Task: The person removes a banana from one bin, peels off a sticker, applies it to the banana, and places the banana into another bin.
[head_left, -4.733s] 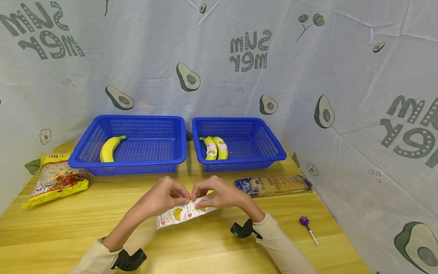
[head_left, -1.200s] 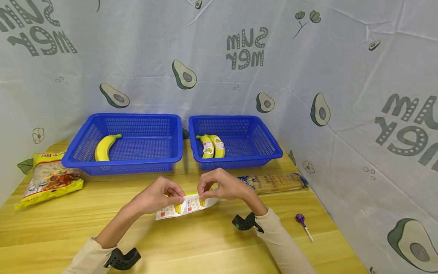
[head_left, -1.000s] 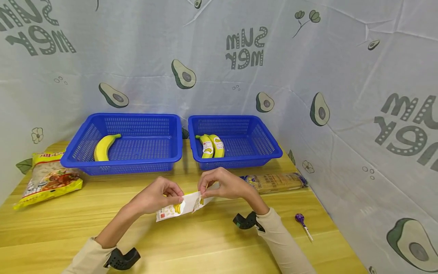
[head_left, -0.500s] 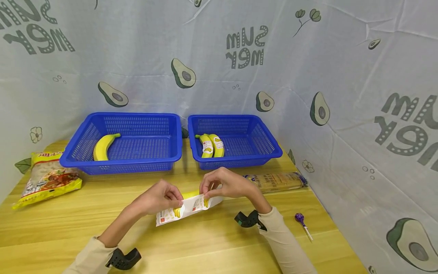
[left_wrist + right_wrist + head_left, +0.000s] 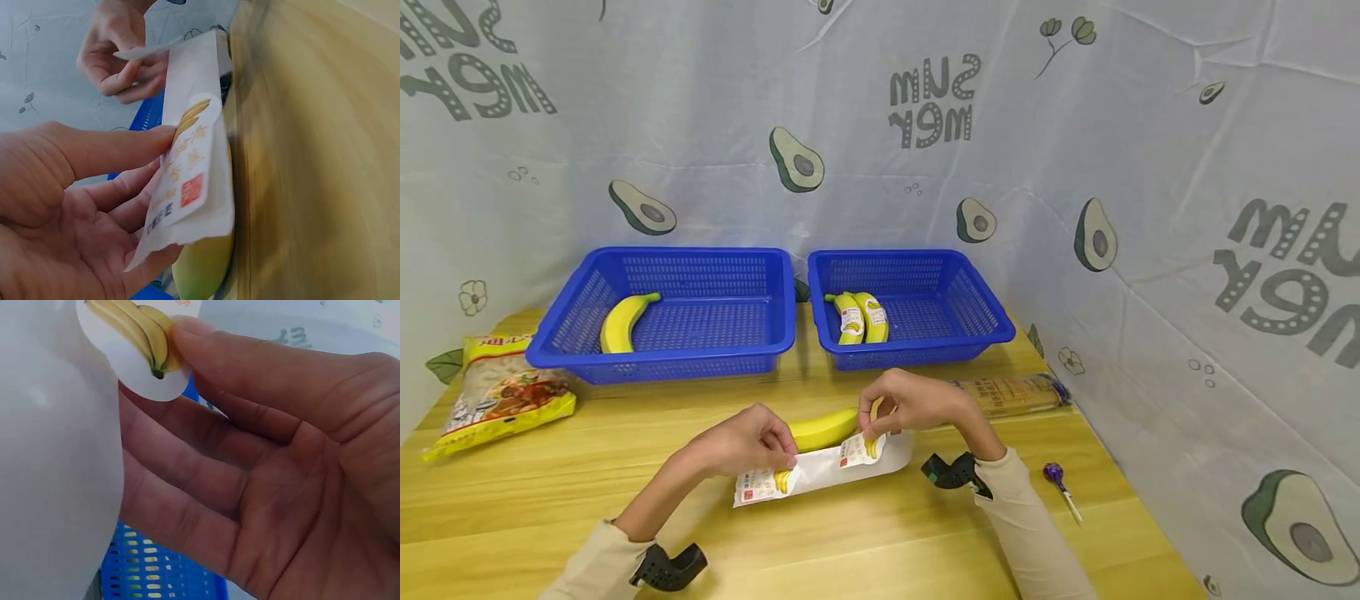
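Wooden table (image 5: 820, 550); hands (image 5: 747, 442) (image 5: 919, 403) pinch strip (image 5: 822, 472) and label (image 5: 857, 452), banana (image 5: 823, 429) just beyond.

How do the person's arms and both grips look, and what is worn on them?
The left sleeve and right sleeve are plain, long and beige. Near their edges, the left wrist piece, black and curved, has small holes; the right wrist piece, also black and curved, shows a small green patch. The left grip and right grip are bare.
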Available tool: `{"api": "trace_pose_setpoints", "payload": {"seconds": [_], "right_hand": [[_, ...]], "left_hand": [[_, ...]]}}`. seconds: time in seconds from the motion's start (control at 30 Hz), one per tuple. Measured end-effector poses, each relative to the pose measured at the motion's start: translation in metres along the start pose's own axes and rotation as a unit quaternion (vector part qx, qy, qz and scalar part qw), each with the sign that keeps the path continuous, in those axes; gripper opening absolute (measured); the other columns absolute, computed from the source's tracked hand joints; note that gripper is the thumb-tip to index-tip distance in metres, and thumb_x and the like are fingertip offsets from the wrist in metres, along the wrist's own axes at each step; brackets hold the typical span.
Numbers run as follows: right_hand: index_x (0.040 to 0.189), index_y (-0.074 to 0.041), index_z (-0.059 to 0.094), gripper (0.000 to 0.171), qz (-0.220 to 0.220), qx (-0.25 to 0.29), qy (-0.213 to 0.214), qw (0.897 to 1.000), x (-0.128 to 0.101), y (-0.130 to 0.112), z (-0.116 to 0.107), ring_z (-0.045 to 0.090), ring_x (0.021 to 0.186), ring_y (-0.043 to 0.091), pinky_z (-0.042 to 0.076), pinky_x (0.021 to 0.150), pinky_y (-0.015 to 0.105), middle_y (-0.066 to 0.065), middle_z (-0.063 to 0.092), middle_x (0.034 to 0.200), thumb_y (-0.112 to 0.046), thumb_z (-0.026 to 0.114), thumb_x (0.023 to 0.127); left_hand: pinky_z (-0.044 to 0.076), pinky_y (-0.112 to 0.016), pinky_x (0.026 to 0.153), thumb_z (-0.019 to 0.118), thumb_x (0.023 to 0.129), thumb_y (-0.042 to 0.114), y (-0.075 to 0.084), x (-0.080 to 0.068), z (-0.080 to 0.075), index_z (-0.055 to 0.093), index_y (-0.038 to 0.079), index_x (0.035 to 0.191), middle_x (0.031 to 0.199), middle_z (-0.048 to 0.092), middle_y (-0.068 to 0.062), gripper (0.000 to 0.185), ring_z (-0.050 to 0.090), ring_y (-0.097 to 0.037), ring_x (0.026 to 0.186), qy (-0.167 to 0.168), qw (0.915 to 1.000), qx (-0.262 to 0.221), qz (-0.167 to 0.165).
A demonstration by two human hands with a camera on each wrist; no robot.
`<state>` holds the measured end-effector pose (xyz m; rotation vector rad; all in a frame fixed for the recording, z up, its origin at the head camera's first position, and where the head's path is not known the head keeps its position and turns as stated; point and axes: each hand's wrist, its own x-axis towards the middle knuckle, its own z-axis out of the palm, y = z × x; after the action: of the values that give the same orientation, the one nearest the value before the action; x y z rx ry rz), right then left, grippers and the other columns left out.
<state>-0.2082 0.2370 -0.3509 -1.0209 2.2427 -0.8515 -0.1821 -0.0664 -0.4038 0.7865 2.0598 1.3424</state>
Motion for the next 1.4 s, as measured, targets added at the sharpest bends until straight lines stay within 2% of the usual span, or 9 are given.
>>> {"api": "trace_pose_setpoints", "payload": {"seconds": [0.2,0.3,0.43,0.7,0.9,1.07,1.17,1.3,1.4], "right_hand": [[0.094,-0.006,0.073,0.007,0.035,0.008,-0.013,0.999,-0.008,0.002,-0.005,0.075,0.075,0.013,0.063,0.059,0.032,-0.004,0.074,0.089,-0.004,0.078,0.099],[0.093,-0.005,0.073,0.008,0.057,0.021,-0.024,0.998,-0.008,0.004,-0.005,0.076,0.076,0.015,0.065,0.060,0.039,-0.003,0.073,0.088,-0.001,0.078,0.098],[0.091,-0.006,0.072,0.013,0.080,0.034,-0.039,0.995,-0.004,0.009,-0.002,0.074,0.077,0.012,0.067,0.068,0.049,-0.004,0.070,0.087,0.004,0.076,0.098],[0.091,-0.003,0.073,0.009,0.025,0.010,-0.035,0.999,0.006,0.017,0.001,0.072,0.076,0.009,0.066,0.072,0.053,-0.003,0.072,0.085,0.002,0.076,0.098],[0.093,-0.001,0.074,0.006,0.000,0.024,-0.006,1.000,0.011,0.018,0.003,0.074,0.074,0.014,0.066,0.073,0.055,0.002,0.076,0.085,0.002,0.077,0.098],[0.094,0.000,0.074,0.006,-0.007,0.027,0.029,0.999,0.017,0.014,0.004,0.072,0.073,0.012,0.066,0.071,0.054,0.002,0.075,0.085,0.001,0.080,0.096],[0.094,0.001,0.074,0.006,-0.017,0.025,0.041,0.999,0.022,0.011,0.004,0.071,0.074,0.008,0.066,0.071,0.051,0.003,0.075,0.085,0.001,0.080,0.096],[0.095,0.001,0.074,0.006,-0.028,0.029,0.047,0.998,0.029,0.007,0.005,0.070,0.073,0.006,0.066,0.071,0.053,0.005,0.075,0.086,0.001,0.080,0.096],[0.095,0.002,0.074,0.006,-0.036,0.033,0.048,0.998,0.035,0.006,0.006,0.071,0.073,0.007,0.066,0.072,0.056,0.006,0.076,0.086,0.001,0.080,0.096]], "left_hand": [[0.040,-0.021,0.058,0.076,0.096,-0.003,-0.005,-0.003,-0.004,0.076,-0.001,0.089,0.065,0.057,0.002,0.007,0.041,-0.009,0.061,-0.038,0.9986,0.030,-0.020],[0.036,-0.021,0.057,0.078,0.094,-0.002,-0.008,-0.003,0.000,0.075,0.004,0.083,0.063,0.056,0.004,0.013,0.039,-0.009,0.059,-0.035,0.9967,0.066,-0.032],[0.041,-0.023,0.057,0.081,0.093,-0.001,-0.010,-0.003,0.006,0.075,0.007,0.080,0.064,0.062,0.002,0.017,0.043,-0.009,0.059,-0.015,0.9924,0.116,-0.038],[0.050,-0.027,0.061,0.084,0.091,0.000,0.004,-0.011,0.015,0.076,0.011,0.078,0.069,0.065,0.002,0.019,0.052,-0.011,0.062,0.021,0.9801,0.192,-0.045],[0.056,-0.042,0.078,0.087,0.090,0.005,0.019,-0.016,0.016,0.076,0.016,0.076,0.082,0.064,0.005,0.020,0.057,-0.018,0.088,0.052,0.9662,0.238,-0.085],[0.059,-0.029,0.073,0.086,0.093,0.010,0.023,-0.014,0.008,0.081,0.011,0.084,0.081,0.072,0.006,0.010,0.064,-0.011,0.081,0.041,0.9797,0.197,0.002],[0.059,-0.024,0.073,0.084,0.095,0.015,0.023,-0.009,0.004,0.081,0.007,0.094,0.084,0.075,0.005,0.009,0.069,-0.007,0.078,0.057,0.9836,0.163,0.051],[0.060,-0.027,0.077,0.084,0.096,0.020,0.023,-0.002,0.001,0.080,0.003,0.104,0.089,0.076,0.005,0.019,0.070,-0.007,0.082,0.113,0.9789,0.149,0.082],[0.061,-0.030,0.077,0.084,0.096,0.017,0.022,0.001,0.001,0.081,0.005,0.100,0.087,0.076,0.005,0.013,0.069,-0.008,0.080,0.143,0.9735,0.150,0.096]]}}
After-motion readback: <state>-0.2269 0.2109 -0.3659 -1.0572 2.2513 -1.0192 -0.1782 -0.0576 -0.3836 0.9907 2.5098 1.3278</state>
